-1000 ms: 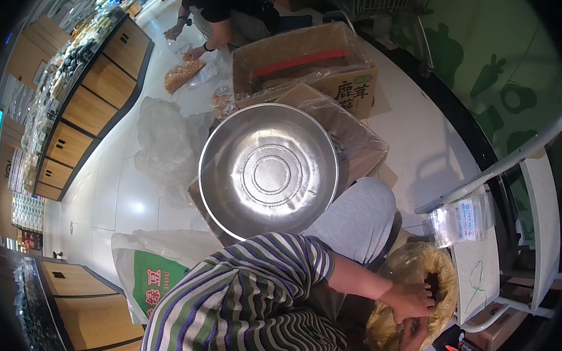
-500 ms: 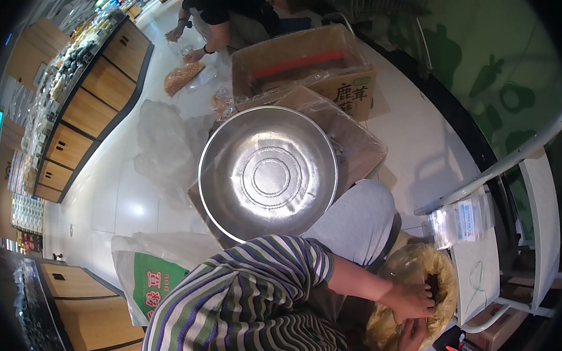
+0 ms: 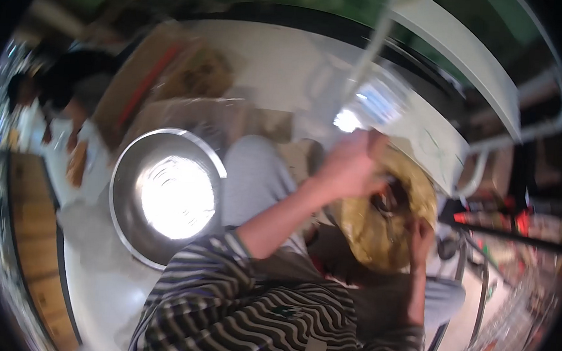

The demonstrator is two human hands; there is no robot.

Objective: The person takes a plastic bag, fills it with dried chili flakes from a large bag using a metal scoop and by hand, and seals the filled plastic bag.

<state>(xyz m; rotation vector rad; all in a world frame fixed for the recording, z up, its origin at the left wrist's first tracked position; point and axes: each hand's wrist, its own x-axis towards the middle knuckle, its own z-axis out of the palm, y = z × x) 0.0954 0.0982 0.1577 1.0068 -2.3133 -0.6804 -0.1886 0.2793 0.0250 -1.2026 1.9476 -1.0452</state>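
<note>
Left hand [image 3: 353,164]: right of centre in the frame, over the upper-left rim of the yellow bag; blurred, so I cannot tell whether its fingers are closed on anything.
Right hand [image 3: 422,239]: farther right, at the bag's right edge, fingers touching the rim — whether they are clamped on it or only resting there, I cannot tell.
Yellow bag [image 3: 363,233]: right of centre, between the two hands, its mouth open and facing up; something dark shows inside, too blurred to name.
Metal basin [image 3: 134,227]: left of centre, round, with a bright glare across its bottom, well apart from both hands.
Grey trouser leg [image 3: 255,174]: bent, between the basin and the bag.
Striped shirt [image 3: 202,274]: the wearer's own, across the lower middle of the frame.
Cardboard box [image 3: 197,75]: upper left, above the basin, a red strip along it.
Clear plastic packs [image 3: 380,103]: above the bag, near the left hand, with blue and white print.
White shelf [image 3: 439,147]: upper right, beside the bag.
Co-worker [image 3: 83,73]: far upper left, in a dark top — hands near an orange-brown pack [image 3: 76,164].
Wooden cabinets [image 3: 32,236]: along the lower left edge.
</note>
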